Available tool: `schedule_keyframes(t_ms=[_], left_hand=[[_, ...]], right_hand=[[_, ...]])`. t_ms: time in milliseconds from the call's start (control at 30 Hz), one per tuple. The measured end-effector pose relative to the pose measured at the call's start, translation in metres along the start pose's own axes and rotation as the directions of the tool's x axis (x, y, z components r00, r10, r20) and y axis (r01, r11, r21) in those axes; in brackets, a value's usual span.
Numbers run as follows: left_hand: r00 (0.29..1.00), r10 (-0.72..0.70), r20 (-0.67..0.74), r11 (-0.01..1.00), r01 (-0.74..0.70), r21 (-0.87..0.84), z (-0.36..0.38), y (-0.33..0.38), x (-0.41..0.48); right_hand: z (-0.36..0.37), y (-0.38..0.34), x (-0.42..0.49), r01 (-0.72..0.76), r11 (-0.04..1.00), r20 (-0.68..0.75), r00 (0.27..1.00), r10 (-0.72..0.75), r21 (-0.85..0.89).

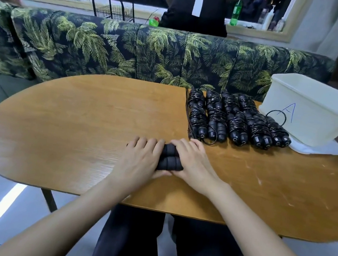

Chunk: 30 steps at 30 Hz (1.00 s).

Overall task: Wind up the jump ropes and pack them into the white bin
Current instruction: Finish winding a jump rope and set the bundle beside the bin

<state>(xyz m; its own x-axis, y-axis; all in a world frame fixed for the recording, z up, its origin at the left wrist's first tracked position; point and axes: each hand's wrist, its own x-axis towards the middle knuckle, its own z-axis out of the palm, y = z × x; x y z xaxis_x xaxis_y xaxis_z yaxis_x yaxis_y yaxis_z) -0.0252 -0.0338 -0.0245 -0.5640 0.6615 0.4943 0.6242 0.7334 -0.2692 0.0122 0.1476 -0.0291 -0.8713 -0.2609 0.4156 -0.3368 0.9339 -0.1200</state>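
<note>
Two black jump-rope handles (169, 159) lie side by side on the wooden table (71, 136) at its near middle. My left hand (139, 160) grips them from the left, fingers over the top and thumb underneath. My right hand (191, 163) holds their right end. This rope's black cord (189, 117) runs from my hands toward the far table edge. Several wound black ropes (238, 120) lie in two rows at the back right. The white bin (311, 113), marked with a blue "A", stands just right of them on a white cloth (317, 149); its inside is hidden.
A palm-print sofa (131, 51) lines the far side of the table. Behind it stands a person in black (195, 8) by a window sill with bottles. My dark-trousered legs (168, 247) are under the near table edge.
</note>
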Motion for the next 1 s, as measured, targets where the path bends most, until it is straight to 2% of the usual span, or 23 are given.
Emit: schedule_keyframes(t_ms=[100, 200, 267, 367, 533, 667, 767, 867, 933, 1000], left_hand=[[0.999, -0.004, 0.05, 0.999, 0.006, -0.038, 0.005, -0.003, 0.001], [0.999, -0.003, 0.054, 0.998, 0.006, -0.062, 0.009, -0.014, 0.0], [0.998, -0.009, 0.055, 0.997, 0.013, -0.074, 0.01, -0.024, -0.001], [0.999, -0.005, 0.049, 0.997, 0.008, -0.075, 0.008, -0.035, -0.003], [0.997, -0.059, 0.049, 0.992, 0.064, -0.105, 0.003, -0.051, -0.006], [0.974, -0.228, 0.021, 0.939, 0.225, -0.259, -0.006, -0.061, -0.007], [0.933, -0.361, -0.008, 0.864, 0.33, -0.381, -0.021, -0.061, 0.002], [0.913, -0.407, -0.005, 0.795, 0.352, -0.495, -0.035, -0.052, 0.017], [0.897, -0.438, 0.054, 0.655, 0.36, -0.664, -0.04, -0.045, 0.025], [0.89, -0.444, 0.106, 0.486, 0.338, -0.806, -0.045, -0.036, 0.032]], right_hand=[[0.0, 0.004, -0.002, -0.025, 0.99, 0.011, 1.0, 0.024, 0.137], [-0.009, 0.014, -0.003, -0.115, 0.965, 0.104, 0.99, 0.093, 0.237], [-0.011, 0.024, -0.005, -0.128, 0.979, 0.161, 0.982, 0.103, 0.159], [-0.008, 0.035, -0.002, 0.005, 0.999, 0.096, 0.995, -0.009, 0.042], [-0.016, 0.039, 0.017, 0.075, 0.997, 0.042, 0.996, -0.076, 0.007], [-0.013, 0.018, 0.034, -0.068, 0.964, 0.004, 0.998, 0.07, 0.256], [-0.006, -0.004, 0.043, -0.159, 0.807, -0.114, 0.956, 0.269, 0.569], [0.0, -0.028, 0.049, -0.178, 0.53, -0.091, 0.892, 0.443, 0.829], [0.003, -0.037, 0.05, -0.167, 0.379, -0.049, 0.865, 0.499, 0.91], [0.004, -0.044, 0.05, -0.172, 0.334, -0.025, 0.859, 0.512, 0.927]])
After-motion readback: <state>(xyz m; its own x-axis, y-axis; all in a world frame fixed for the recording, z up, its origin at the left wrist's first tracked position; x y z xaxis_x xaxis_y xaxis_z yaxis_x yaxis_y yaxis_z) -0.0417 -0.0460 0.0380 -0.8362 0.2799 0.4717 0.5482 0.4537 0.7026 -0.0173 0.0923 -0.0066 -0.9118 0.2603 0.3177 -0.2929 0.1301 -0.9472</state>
